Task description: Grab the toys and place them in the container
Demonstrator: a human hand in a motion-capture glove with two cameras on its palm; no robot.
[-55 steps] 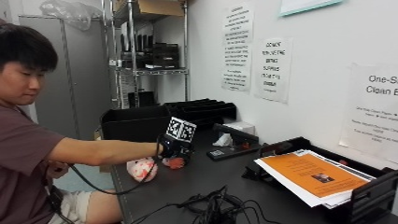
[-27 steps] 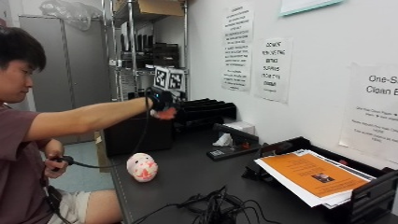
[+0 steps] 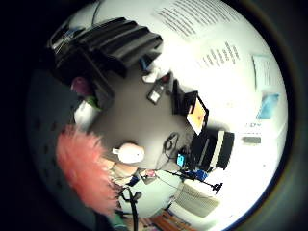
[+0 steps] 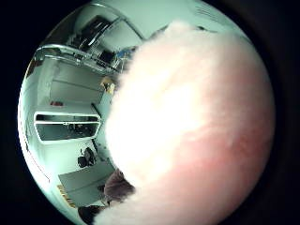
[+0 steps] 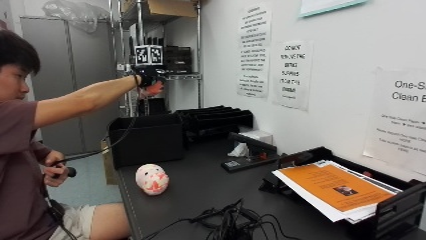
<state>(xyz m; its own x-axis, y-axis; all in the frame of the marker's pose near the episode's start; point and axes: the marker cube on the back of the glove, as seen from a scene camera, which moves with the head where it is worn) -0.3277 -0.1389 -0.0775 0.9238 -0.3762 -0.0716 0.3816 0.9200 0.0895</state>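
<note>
— What is the gloved right hand (image 5: pixel 149 80) gripping?
— A fluffy pink toy (image 5: pixel 154 89), fingers curled round it, high above the black container (image 5: pixel 148 141).
— And the pig-faced toy (image 5: pixel 152 179)?
— It sits on the table (image 5: pixel 200 185), near the container.

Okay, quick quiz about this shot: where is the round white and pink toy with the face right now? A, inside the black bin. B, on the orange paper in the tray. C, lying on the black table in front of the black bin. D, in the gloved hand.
C: the round toy lies on the table before the black bin, while the gloved right hand holds a fuzzy pink toy up high.
</note>
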